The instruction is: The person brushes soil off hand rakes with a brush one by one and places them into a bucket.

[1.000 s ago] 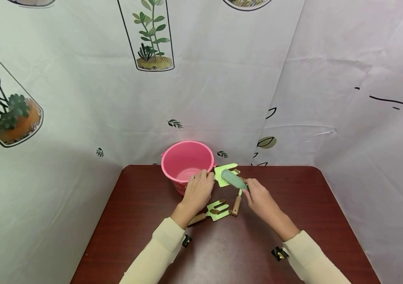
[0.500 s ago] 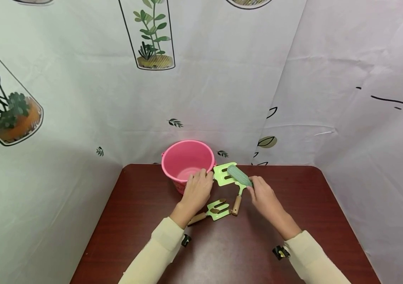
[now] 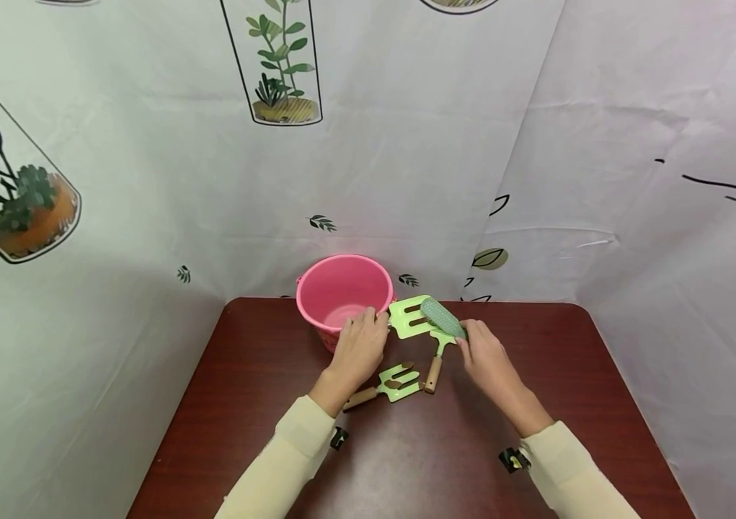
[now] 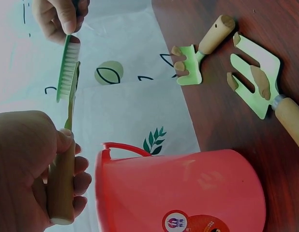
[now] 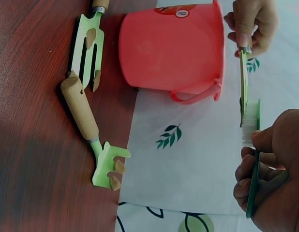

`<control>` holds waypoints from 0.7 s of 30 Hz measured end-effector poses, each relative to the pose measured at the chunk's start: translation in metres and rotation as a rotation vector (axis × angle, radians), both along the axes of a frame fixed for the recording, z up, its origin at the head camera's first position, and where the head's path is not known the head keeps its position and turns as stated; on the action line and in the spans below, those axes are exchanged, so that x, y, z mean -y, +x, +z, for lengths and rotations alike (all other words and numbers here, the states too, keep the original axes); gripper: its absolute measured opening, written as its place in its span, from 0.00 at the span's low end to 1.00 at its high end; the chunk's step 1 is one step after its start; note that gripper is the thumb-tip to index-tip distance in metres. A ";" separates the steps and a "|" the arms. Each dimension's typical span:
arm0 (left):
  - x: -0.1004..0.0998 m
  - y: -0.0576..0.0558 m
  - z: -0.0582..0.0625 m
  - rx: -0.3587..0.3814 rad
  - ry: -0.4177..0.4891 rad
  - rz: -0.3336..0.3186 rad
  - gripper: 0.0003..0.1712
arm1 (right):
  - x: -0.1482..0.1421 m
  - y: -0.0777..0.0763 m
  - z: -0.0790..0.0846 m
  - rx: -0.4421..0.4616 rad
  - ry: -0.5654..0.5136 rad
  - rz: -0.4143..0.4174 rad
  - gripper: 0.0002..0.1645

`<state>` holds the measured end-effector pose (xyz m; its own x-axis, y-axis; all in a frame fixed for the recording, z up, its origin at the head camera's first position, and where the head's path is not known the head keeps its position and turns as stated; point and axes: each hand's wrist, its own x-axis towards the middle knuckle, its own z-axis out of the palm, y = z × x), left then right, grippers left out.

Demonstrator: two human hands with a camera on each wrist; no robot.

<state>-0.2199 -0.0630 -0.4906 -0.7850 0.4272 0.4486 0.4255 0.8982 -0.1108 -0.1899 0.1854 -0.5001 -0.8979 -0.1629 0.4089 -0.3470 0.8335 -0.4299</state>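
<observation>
My left hand (image 3: 362, 346) grips the wooden handle of a light green garden hand fork (image 3: 404, 321), its prongs pointing right. Its handle lies across the curled fingers in the left wrist view. In my right hand (image 3: 487, 357) is a green brush (image 3: 440, 316) with white bristles (image 5: 249, 121). The bristles face the fork and meet its prongs, with the brush's back turned toward the head camera. A second hand fork (image 4: 273, 63) lies on the table, brown patches on its prongs. Beside it rests a small green hand rake (image 4: 190, 67) with brown patches on its teeth.
A pink bucket (image 3: 344, 281) stands at the table's back edge, just behind my left hand. The dark red-brown table (image 3: 536, 375) ends at a white cloth backdrop (image 3: 393, 180) printed with plants.
The brush and my right hand have shifted a little to the right and away, along the fork's prongs. My left hand and the fork have hardly moved.
</observation>
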 end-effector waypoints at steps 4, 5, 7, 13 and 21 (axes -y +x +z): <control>0.000 0.000 0.001 0.008 0.001 0.002 0.05 | -0.002 -0.001 0.000 -0.004 -0.010 -0.008 0.15; 0.000 0.000 0.001 0.011 0.002 0.003 0.05 | -0.003 -0.001 -0.001 -0.003 -0.010 -0.010 0.15; 0.000 0.000 0.001 0.020 0.006 0.003 0.06 | -0.004 -0.002 -0.001 0.000 -0.008 -0.015 0.15; 0.002 0.000 0.002 0.036 0.014 0.000 0.07 | -0.006 -0.003 -0.002 0.008 -0.007 -0.027 0.14; 0.006 0.001 0.002 0.021 0.005 0.004 0.08 | -0.018 -0.007 -0.003 0.017 -0.006 -0.080 0.15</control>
